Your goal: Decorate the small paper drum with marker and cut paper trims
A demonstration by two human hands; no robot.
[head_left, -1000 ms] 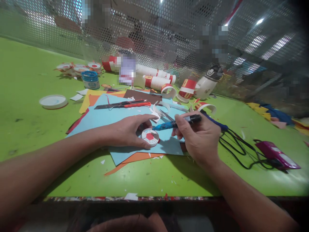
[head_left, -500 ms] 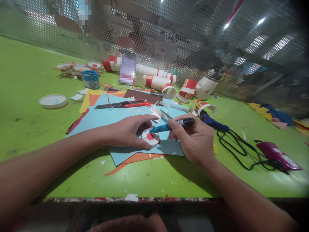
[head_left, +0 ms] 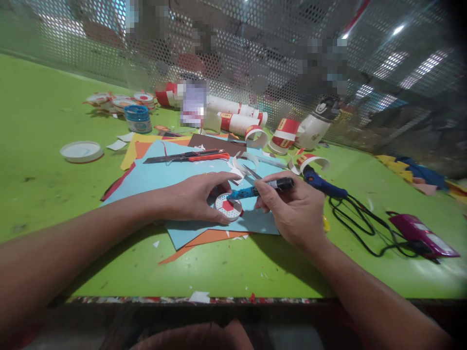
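My left hand (head_left: 199,198) curls its thumb and fingers around a small round white disc (head_left: 233,210) with a red middle and many small dots, steadying it on light blue paper (head_left: 146,187). In my right hand (head_left: 292,206) is a marker (head_left: 251,191) with a blue-smeared front and a black rear end, held like a pen. Its tip meets the upper part of the disc, or hovers just over it; I cannot tell which. Beyond my hands a utility knife with an orange-red handle (head_left: 209,155) lies on the paper.
Rightward are a blue glue gun (head_left: 323,184) with a black cord and a purple box (head_left: 419,236). Paper cups (head_left: 241,122) and a white bottle (head_left: 314,129) line the mesh screen. A blue paint jar (head_left: 137,119) and white lid (head_left: 81,151) sit left.
The view has shifted very slightly. Both hands keep their hold, and the marker tip remains at the upper part of the disc.
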